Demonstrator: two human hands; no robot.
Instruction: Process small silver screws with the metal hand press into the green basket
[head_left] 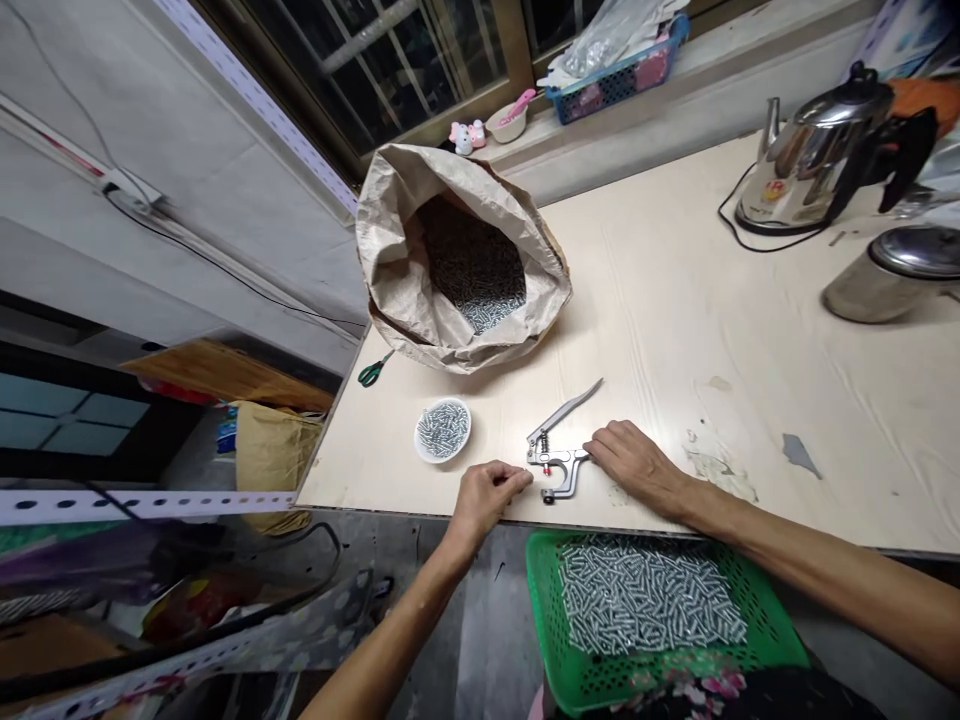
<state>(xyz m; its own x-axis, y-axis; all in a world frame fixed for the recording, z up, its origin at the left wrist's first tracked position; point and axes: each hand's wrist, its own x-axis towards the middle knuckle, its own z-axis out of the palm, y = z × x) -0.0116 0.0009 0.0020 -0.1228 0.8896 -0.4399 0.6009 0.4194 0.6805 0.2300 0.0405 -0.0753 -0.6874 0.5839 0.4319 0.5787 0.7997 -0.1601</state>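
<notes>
Snap-fastener pliers (574, 470) with silver handles lie near the table's front edge, the upper handle raised and a red tip in the jaw. My right hand (634, 465) is closed around the end of their lower handle. Just left of the jaw, my left hand (491, 495) has thumb and index finger pinched together; whatever is between them is too small to make out. A white bowl (443, 431) full of small silver metal pieces stands beyond my left hand. Below the table edge, a green basket (544, 600) holds many similar pieces.
A large open sack (390, 260) with more metal pieces stands at the back left, green-handled scissors (371, 373) beside it. At right are an electric kettle (814, 150) and a metal pot (870, 285). A blue basket (615, 88) sits on the sill.
</notes>
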